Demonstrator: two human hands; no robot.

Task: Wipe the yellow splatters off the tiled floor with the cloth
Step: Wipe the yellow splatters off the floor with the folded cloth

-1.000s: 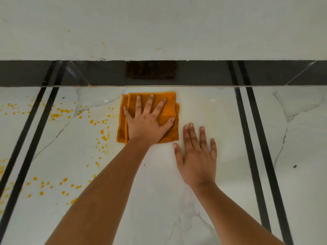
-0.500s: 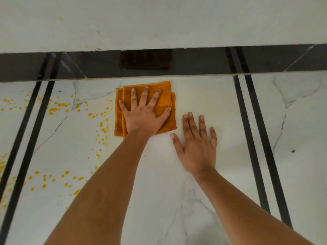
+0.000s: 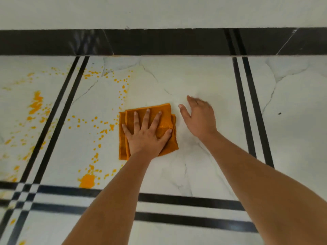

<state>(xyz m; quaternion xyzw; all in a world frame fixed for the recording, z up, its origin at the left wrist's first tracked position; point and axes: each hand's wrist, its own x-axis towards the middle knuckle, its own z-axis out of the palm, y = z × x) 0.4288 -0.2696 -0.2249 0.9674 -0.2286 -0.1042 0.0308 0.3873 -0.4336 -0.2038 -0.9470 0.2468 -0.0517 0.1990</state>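
Observation:
A folded orange cloth lies flat on the white marble-look floor tile. My left hand presses on it with fingers spread straight. Just to the right, my right hand rests on the bare tile, fingers extended and blurred. Yellow splatters dot the tile directly left of the cloth, with a larger blob near the lower black stripes and more streaks on the tile further left.
A black skirting band runs along the foot of the white wall at the top. Paired black inlay stripes cross the floor at right, at left and along the bottom. A small dark speck lies at right.
My left hand has dragged the cloth back toward me, away from the skirting. My right hand has shifted too. The view now takes in more floor and more splatters at left.

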